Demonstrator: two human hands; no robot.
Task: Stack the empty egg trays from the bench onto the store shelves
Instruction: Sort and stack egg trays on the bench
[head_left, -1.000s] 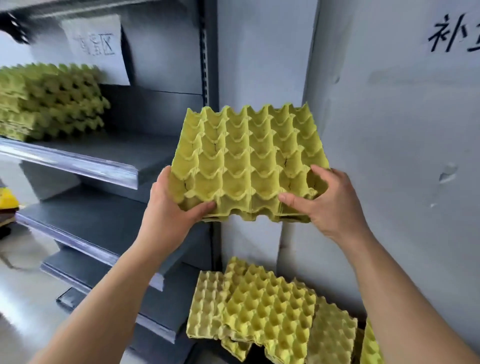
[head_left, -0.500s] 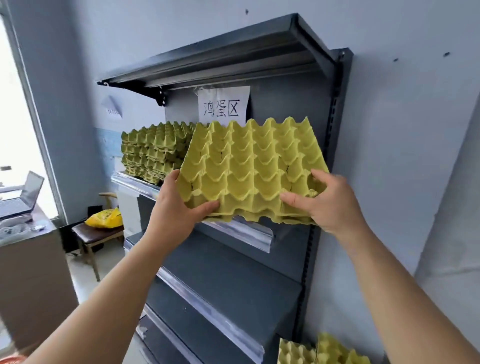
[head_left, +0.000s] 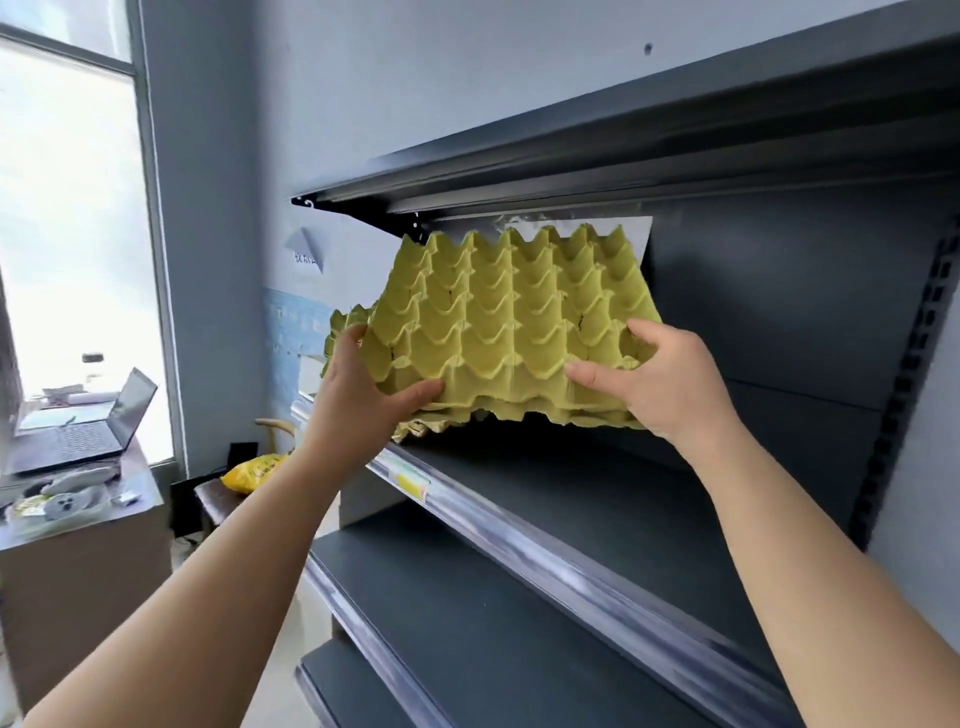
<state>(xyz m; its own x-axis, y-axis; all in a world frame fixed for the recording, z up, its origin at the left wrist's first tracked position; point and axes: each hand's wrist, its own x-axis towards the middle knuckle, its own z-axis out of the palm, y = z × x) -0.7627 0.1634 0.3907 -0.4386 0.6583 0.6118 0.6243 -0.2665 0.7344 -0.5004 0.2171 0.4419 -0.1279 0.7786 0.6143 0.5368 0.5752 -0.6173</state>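
Trays (head_left: 509, 312), seemingly a few nested together judging by the layered near edge, are up in the air, tilted with the far edge high, just over the front of the upper shelf (head_left: 623, 499) and not yet resting on it. The hands are apart, each clamped on a near corner: the left hand (head_left: 363, 400) wraps the left corner with its thumb along the front edge, and the right hand (head_left: 665, 384) pinches the right corner, fingers in the cups. I judge this a load mid-delivery, still to be lowered and let go. Behind the held trays at the left, part of a stack (head_left: 345, 317) shows on the same shelf, so some of the work looks done. The bench is out of view, so what remains cannot be told. On the shelf's front rail sits a yellow label (head_left: 410, 480), too blurred to read. A white sheet (head_left: 641, 234) on the back panel is mostly hidden and shows no characters. A small wall sign (head_left: 306, 249) farther left carries dark characters I cannot make out.
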